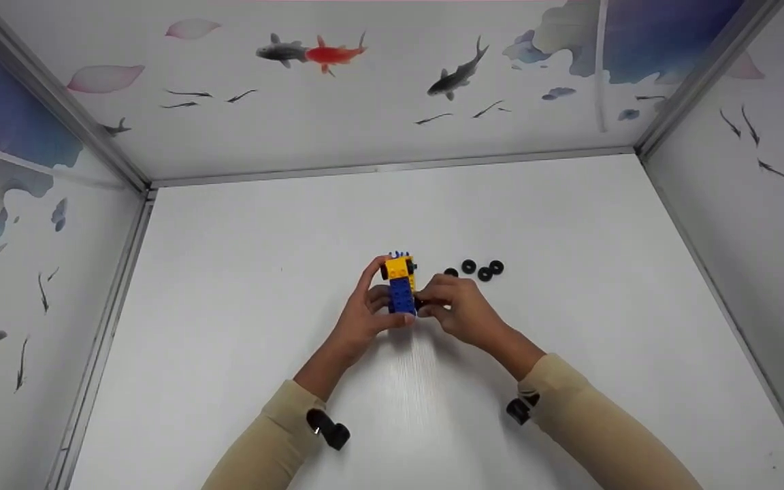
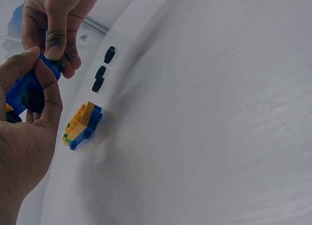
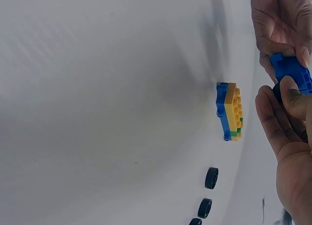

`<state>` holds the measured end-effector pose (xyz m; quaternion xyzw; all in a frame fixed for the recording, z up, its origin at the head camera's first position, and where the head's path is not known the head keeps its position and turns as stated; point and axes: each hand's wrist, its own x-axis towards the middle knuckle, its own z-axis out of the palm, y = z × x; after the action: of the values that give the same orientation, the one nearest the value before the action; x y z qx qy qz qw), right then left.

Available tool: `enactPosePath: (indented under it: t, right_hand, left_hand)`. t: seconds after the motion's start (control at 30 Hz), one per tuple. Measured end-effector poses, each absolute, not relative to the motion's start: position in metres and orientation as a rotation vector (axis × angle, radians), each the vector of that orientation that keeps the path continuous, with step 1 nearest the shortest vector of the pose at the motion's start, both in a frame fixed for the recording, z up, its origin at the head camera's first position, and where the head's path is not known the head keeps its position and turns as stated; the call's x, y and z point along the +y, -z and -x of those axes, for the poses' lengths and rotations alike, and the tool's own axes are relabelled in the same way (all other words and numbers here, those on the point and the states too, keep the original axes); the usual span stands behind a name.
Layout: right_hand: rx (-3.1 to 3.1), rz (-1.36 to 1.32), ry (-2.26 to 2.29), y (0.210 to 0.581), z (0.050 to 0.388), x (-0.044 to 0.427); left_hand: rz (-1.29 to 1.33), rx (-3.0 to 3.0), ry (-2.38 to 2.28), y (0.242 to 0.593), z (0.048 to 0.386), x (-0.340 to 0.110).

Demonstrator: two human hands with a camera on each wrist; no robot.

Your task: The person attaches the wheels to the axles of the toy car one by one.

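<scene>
Head view: farthest left, the left hand [image 1: 363, 309] has its fingers and thumb curled about a blue-and-yellow toy-brick car [image 1: 401, 294], raised in front of the person; grip closed to the car's width. Next rightward, the right hand [image 1: 463, 309] is at the car's near right side, its grip narrowed to a thumb-and-finger pinch on a small black wheel [image 3: 277, 92]. Farther right, four loose wheels [image 1: 469, 266] lie on the white table [image 1: 263, 224]. Step in hand, as judged: fitting the wheel to the car's side. To do it well: brace the chassis from the opposite side, line the hub up square with its mount, press straight in along the axle, and keep fingertips off the brick joints so the stack does not spring apart. View comparison: both wrist cameras show a separate yellow, blue and green brick assembly [image 2: 80, 126] on the table, which cannot be clearly told from the held car from above. The right wrist view best shows the wheel in the pinch, yet only three loose wheels, the lowest cut by the frame. Wheel seating: cannot tell, fingers cover the contact.
</scene>
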<state>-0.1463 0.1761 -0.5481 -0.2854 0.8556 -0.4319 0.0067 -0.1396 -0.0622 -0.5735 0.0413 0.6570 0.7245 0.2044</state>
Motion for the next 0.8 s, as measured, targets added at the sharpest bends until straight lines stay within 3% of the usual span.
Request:
enactPosePath:
  t: [0.8]
  right_hand:
    - [2.669, 0.874, 1.38, 0.5471, 0.145, 0.1766]
  left_hand:
    - [-0.097, 1.83, -2.021, 0.5735, 0.1396, -0.0603]
